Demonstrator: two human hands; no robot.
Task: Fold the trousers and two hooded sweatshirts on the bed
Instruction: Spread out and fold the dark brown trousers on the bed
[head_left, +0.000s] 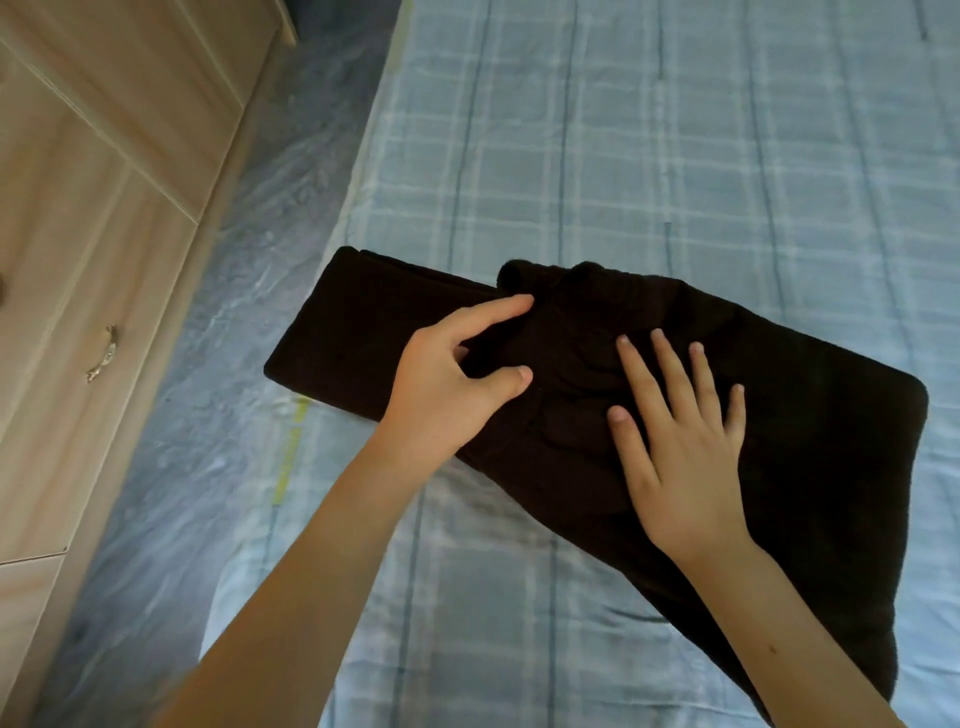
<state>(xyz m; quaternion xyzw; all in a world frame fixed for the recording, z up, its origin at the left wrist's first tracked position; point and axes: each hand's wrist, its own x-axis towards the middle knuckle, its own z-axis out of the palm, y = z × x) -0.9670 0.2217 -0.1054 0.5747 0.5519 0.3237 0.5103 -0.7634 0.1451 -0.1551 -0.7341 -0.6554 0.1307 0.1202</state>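
A dark brown, almost black garment (810, 431) lies partly folded on the bed, with a long narrow part (363, 332) stretching left to the bed's edge. I cannot tell whether it is a sweatshirt or the trousers. My left hand (447, 389) pinches a fold of the cloth between thumb and fingers near the garment's middle. Flat on the fabric just to the right rests my right hand (680, 441), fingers spread and pressing down. No other garment is in view.
The bed carries a light blue checked sheet (675, 145). Its left edge runs diagonally, with plastic-covered floor (249, 291) beside it. A light wooden cabinet (88, 208) with a metal handle (104, 353) stands at the left.
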